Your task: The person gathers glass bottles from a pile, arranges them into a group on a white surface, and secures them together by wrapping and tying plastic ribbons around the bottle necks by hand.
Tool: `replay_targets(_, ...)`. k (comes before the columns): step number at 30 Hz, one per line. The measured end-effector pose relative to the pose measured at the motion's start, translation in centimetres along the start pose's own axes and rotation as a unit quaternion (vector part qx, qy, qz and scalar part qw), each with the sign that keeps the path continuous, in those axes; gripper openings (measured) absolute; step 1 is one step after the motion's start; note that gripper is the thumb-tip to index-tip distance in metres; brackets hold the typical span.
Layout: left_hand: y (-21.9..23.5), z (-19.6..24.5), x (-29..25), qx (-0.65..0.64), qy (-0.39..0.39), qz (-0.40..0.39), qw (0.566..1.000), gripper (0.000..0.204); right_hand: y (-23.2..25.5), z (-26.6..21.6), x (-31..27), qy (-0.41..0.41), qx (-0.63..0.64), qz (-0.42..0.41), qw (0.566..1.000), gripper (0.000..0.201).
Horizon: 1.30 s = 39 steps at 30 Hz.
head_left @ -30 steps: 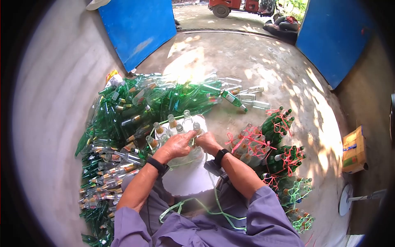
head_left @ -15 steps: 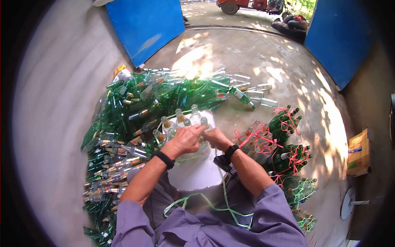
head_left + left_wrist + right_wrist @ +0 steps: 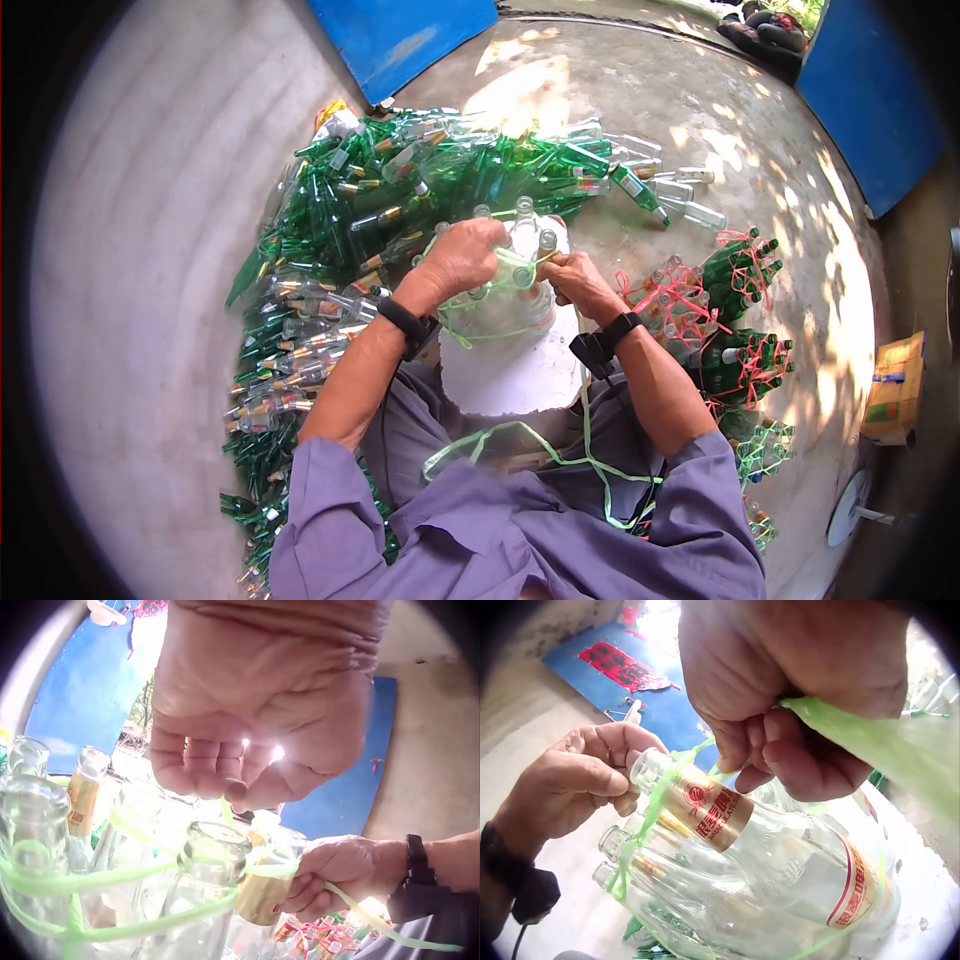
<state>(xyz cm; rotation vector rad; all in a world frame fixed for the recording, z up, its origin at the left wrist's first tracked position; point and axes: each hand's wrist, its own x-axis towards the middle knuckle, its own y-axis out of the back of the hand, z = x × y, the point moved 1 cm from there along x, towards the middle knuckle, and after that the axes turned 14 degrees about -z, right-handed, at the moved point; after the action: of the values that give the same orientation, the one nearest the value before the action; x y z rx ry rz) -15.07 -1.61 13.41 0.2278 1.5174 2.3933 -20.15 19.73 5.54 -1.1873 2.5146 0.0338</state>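
Observation:
Clear glass bottles (image 3: 525,240) stand grouped on a white board (image 3: 510,375), with green strip (image 3: 112,881) around their necks and lower down. My left hand (image 3: 465,260) is above the group's left side; its curled fingertips pinch a strand of strip (image 3: 227,812) in the left wrist view. On the right side, my right hand (image 3: 583,285) grips green strip (image 3: 855,735) beside a gold-labelled bottle neck (image 3: 709,802). From there the strip hangs toward the lap. In the right wrist view, the left hand (image 3: 585,772) is beside that bottle's mouth.
Loose green and clear bottles (image 3: 330,215) are heaped behind and left. Bundles tied with red strip (image 3: 745,360) and green strip (image 3: 765,450) stand right. A cardboard box (image 3: 893,390) is farther right, near a round white base (image 3: 848,508). Blue doors (image 3: 410,45) flank the doorway.
My hands have moved apart, the left away from the right across the bottle tops. The head view has tilted down and shifted, so the red vehicle is out of view.

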Motion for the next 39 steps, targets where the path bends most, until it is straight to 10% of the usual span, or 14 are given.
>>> replay_targets(10,-0.7,-3.0,2.4,-0.165,0.102,0.085,0.977,0.021,-0.7,-0.3,0.0,0.032,-0.046,0.01,0.998,0.023)
replay_targets(20,-2.5,-4.0,3.0,0.056,0.185,0.043,0.98,0.022,-0.4,0.6,-0.1,0.037,-0.168,0.053,0.984,0.022)
replay_targets(22,-3.0,-5.0,2.5,-0.122,0.192,0.036,0.973,0.019,-0.2,0.4,-0.8,0.015,-0.192,0.059,0.979,0.023)
replay_targets(29,-3.0,0.1,-1.1,-0.061,0.092,0.168,0.98,0.028,-1.7,-3.6,-5.3,0.026,-0.169,0.122,0.978,0.028)
replay_targets(32,-3.0,4.9,-2.3,0.037,-0.008,0.167,0.985,0.032,-1.6,-2.8,-4.7,0.038,-0.156,0.117,0.98,0.028)
replay_targets(39,-6.4,4.4,-1.7,0.135,0.027,0.085,0.987,0.042,-2.1,-3.4,-5.9,0.041,-0.133,0.143,0.98,0.028)
